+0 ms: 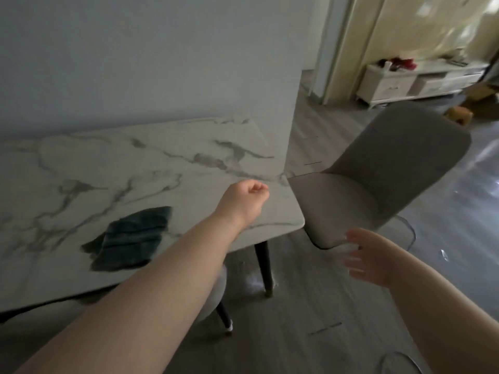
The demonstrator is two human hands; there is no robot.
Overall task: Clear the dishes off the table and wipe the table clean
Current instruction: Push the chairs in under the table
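No dishes in sight on the white marble-patterned table [113, 168] — the part in view carries only the cloth, so the clearing step looks done and we are into the wiping. The dark teal folded cloth [129, 238] lies flat near the table's front edge, left of the right front corner, and nobody is touching it. The left hand [247, 197] reaches out over the tabletop close to that right front corner, fingers curled into a loose fist; nothing shows inside it, it seems to be holding nothing. The right hand [364, 259] hangs off the table altogether, past the corner, fingers spread wide and empty, just in front of the seat edge of the grey upholstered chair [378, 179] that stands at the table's right end. It is blurred, so whether the fingertips touch the seat I cannot tell. A second grey seat [213, 295] peeks from under the front edge, beside the black tapered table leg [263, 265].

My read: the wipe is the job in hand, and the next move calls for a hand to come back left to the cloth, press it flat and sweep it across the surface — the far corner by the wall included
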